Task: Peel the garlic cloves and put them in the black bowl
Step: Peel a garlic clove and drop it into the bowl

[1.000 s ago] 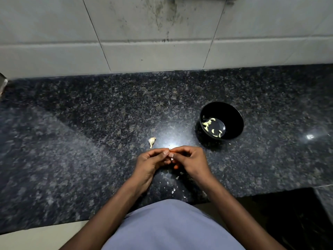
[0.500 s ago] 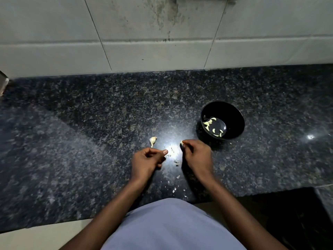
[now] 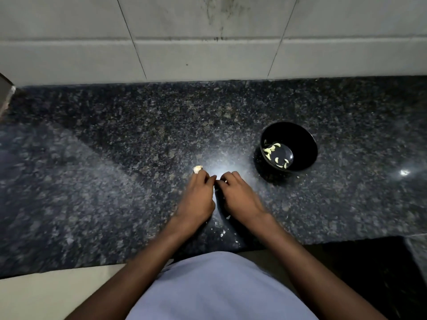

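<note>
The black bowl [image 3: 307,144] stands on the counter to the right and holds several peeled cloves [image 3: 270,148]. One unpeeled garlic clove [image 3: 197,168] lies on the counter left of the bright glare. My left hand [image 3: 198,195] reaches it, and the curled fingertips pinch its near end. Just to the right, my right hand [image 3: 239,195] hovers low over the counter with its fingers curled. It pinches a small pale garlic bit [image 3: 225,181]; I cannot tell whether it is clove or skin. The two hands nearly touch.
Bits of garlic skin [image 3: 223,233] lie on the dark granite counter [image 3: 115,181] near its front edge, between my wrists. A tiled wall [image 3: 208,54] rises behind the counter. A grey object [image 3: 5,93] pokes in at the far left edge.
The hands parted after working together on one clove. My left hand then moved forward to the unpeeled clove, while my right hand kept a small pale bit and stayed left of the bowl.
</note>
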